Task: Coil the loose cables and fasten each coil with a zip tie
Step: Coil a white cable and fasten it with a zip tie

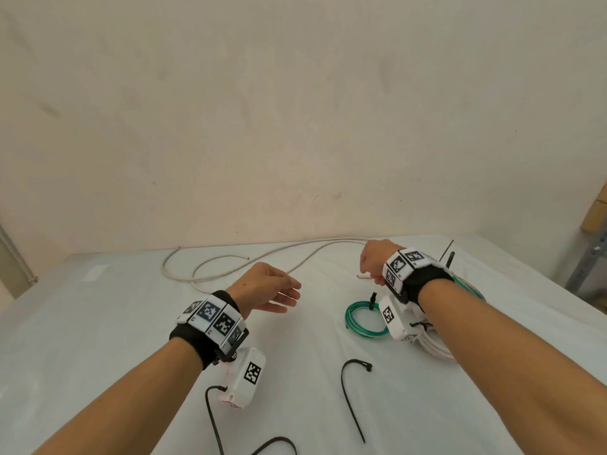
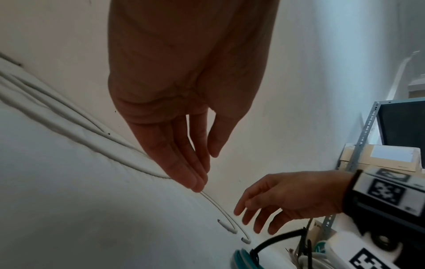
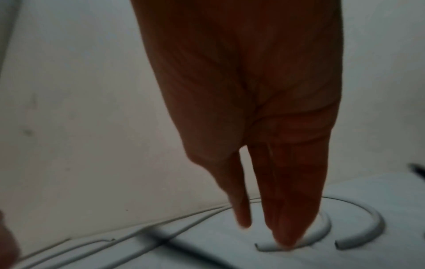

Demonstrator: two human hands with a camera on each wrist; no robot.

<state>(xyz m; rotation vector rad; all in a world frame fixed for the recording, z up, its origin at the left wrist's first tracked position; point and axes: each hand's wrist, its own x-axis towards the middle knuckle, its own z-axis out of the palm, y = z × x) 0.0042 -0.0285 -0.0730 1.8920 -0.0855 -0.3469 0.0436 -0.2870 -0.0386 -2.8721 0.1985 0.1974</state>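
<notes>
A long loose white cable snakes along the back of the white table; one cut end lies just under my right hand. In the right wrist view that hand points straight down, fingertips at the cable end, gripping nothing. My left hand hovers open over the table's middle, holding nothing; its straight fingers show in the left wrist view. A green coil bound by a black zip tie lies beside my right wrist. A white coil sits partly hidden under my right forearm.
Two loose black zip ties lie near the front: one in the middle, another at the bottom edge. A wall stands right behind the table. A metal shelf upright with boxes stands off the right edge.
</notes>
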